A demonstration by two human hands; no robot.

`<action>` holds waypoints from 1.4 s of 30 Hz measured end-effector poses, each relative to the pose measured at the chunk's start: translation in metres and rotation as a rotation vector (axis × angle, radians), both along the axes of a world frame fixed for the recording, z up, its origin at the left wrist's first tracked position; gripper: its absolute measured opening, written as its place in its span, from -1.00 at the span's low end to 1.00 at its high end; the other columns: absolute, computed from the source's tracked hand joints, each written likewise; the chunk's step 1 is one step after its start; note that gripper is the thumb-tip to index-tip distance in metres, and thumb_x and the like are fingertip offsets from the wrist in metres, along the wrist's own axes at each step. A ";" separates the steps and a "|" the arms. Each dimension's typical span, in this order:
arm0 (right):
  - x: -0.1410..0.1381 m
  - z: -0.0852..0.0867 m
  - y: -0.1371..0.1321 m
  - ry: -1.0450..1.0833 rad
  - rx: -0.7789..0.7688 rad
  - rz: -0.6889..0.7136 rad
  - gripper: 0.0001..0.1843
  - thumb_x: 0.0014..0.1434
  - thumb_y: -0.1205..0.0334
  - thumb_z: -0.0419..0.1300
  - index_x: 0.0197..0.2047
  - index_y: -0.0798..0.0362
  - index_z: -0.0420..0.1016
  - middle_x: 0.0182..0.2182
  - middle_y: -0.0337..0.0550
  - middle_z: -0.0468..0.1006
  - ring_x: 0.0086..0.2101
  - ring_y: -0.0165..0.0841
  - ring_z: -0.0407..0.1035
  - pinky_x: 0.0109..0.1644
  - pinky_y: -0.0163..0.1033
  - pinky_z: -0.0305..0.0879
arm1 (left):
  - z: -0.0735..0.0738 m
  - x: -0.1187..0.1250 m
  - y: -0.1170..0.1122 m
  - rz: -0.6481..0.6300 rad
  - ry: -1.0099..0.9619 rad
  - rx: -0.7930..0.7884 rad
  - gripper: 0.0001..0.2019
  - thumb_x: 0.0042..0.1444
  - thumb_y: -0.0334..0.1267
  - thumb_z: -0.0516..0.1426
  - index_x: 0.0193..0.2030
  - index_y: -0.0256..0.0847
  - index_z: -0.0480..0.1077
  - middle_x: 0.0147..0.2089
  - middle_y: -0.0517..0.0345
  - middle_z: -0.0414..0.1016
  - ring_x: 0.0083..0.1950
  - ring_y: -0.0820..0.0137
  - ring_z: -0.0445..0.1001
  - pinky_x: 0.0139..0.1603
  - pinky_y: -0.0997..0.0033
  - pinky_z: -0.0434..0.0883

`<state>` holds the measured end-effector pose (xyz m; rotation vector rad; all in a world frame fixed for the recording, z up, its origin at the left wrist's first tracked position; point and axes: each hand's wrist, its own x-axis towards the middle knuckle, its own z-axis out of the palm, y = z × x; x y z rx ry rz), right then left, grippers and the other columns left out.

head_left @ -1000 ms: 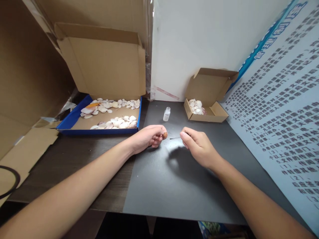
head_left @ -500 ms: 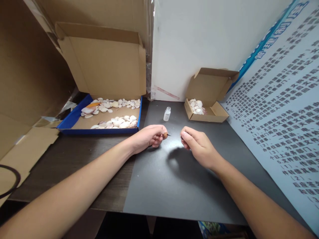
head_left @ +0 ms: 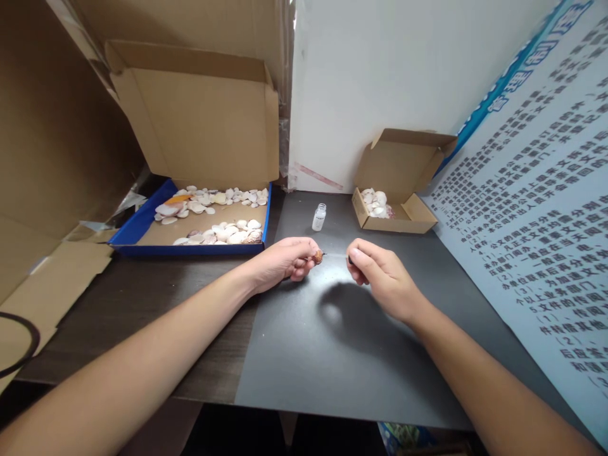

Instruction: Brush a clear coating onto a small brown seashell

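My left hand [head_left: 287, 258] pinches a small brown, rounded shell [head_left: 318, 256] between thumb and fingertips, just above the dark mat. Facing it, my right hand [head_left: 380, 273] is closed on what looks like a thin applicator brush [head_left: 337, 255]. The brush has a black end [head_left: 350, 259] at my fingers and a pale, slender stem pointing left. Its dark tip is at the shell's right side; whether it touches cannot be made out. Behind my hands a small clear glass bottle [head_left: 319, 218] stands upright and uncapped, with whitish contents or label.
A blue-sided cardboard box [head_left: 190, 249] at left holds many pale shells [head_left: 237, 233]. A smaller open cardboard box [head_left: 403, 223] with white shells [head_left: 375, 204] stands at back right. A printed sheet [head_left: 536, 190] leans along the right side. The dark mat [head_left: 304, 367] covers the table's right part.
My right hand has shifted slightly right and up, and more of the black end shows. The brown shell sits turned a little more into view; the left hand has barely moved.
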<state>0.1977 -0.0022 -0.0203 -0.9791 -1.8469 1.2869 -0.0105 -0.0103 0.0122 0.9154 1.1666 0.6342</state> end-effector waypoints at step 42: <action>-0.001 -0.001 0.000 0.000 0.028 -0.041 -0.58 0.40 0.03 -0.06 -0.48 0.03 0.16 -0.56 -0.30 0.22 -0.51 -0.42 0.14 -0.40 -0.27 0.08 | -0.006 -0.003 -0.002 0.019 -0.066 0.038 -0.82 0.09 -0.29 0.19 -0.42 -0.23 0.24 -0.38 0.20 0.31 -0.50 0.59 0.23 -0.54 0.56 0.14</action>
